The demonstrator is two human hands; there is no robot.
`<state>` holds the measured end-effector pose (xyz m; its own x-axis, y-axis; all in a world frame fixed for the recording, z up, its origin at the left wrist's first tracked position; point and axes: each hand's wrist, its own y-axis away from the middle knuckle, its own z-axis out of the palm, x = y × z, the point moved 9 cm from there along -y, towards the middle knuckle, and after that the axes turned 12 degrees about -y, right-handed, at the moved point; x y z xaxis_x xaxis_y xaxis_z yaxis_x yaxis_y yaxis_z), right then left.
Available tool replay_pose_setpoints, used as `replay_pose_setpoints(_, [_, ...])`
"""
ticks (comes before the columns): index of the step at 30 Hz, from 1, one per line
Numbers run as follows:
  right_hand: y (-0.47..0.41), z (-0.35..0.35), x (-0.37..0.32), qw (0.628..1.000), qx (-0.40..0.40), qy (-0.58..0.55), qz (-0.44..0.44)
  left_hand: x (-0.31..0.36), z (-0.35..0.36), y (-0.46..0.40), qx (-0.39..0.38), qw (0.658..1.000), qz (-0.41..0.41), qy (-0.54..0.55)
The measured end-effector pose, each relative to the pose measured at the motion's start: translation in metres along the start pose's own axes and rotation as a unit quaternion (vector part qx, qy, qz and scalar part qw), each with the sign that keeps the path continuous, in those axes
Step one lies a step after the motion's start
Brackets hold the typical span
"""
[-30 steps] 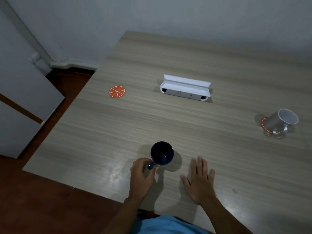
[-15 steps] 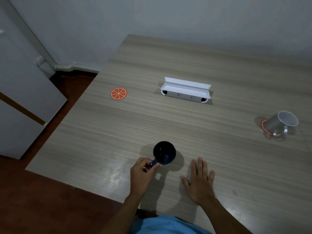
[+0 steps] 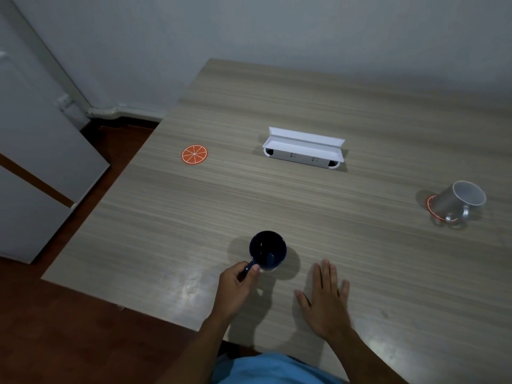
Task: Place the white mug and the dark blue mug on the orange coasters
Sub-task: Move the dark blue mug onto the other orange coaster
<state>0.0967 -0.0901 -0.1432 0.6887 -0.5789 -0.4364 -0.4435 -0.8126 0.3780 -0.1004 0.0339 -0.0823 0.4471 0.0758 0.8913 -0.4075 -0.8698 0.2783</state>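
Observation:
The dark blue mug (image 3: 267,250) stands upright near the table's front edge. My left hand (image 3: 235,284) grips its handle from the near side. My right hand (image 3: 324,300) lies flat on the table with fingers apart, just right of the mug. An orange coaster (image 3: 194,154) lies bare at the far left of the table. The white mug (image 3: 457,200) stands on a second orange coaster (image 3: 429,204) at the right, covering most of it.
A white socket box with an open lid (image 3: 303,148) sits in the middle of the wooden table (image 3: 304,206). A white cabinet (image 3: 33,167) stands left of the table over a brown floor. The wall runs along the table's far edge.
My left hand closed around the dark blue mug's handle. The mug has shifted slightly away from the front edge. My right hand stayed flat.

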Motion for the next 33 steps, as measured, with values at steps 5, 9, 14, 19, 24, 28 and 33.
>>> replay_pose_setpoints(5, [0.006,0.007,-0.006,1.000,0.013,-0.013,-0.023,-0.002,-0.014,-0.005,0.038,0.999,-0.002,0.002])
replay_pose_setpoints(9, [0.001,0.008,-0.023,0.999,0.009,-0.006,-0.051,-0.003,-0.028,-0.014,0.061,0.998,-0.005,0.018])
replay_pose_setpoints(14, [-0.021,0.002,-0.050,0.998,0.019,-0.010,-0.066,-0.002,-0.055,-0.034,0.106,0.993,-0.021,0.057])
replay_pose_setpoints(19, [-0.044,0.003,-0.063,0.999,0.021,-0.009,-0.048,-0.002,-0.085,-0.064,0.144,0.985,-0.034,0.085])
replay_pose_setpoints(24, [-0.053,0.010,-0.060,0.998,0.052,-0.016,-0.023,0.005,-0.121,-0.104,0.176,0.975,-0.045,0.125])
replay_pose_setpoints(28, [-0.056,0.012,-0.063,0.996,0.078,-0.019,-0.034,0.010,-0.138,-0.141,0.200,0.965,-0.066,0.155])
replay_pose_setpoints(33, [-0.058,0.008,-0.066,0.989,0.141,-0.006,-0.045,0.010,-0.159,-0.190,0.226,0.948,-0.091,0.205])
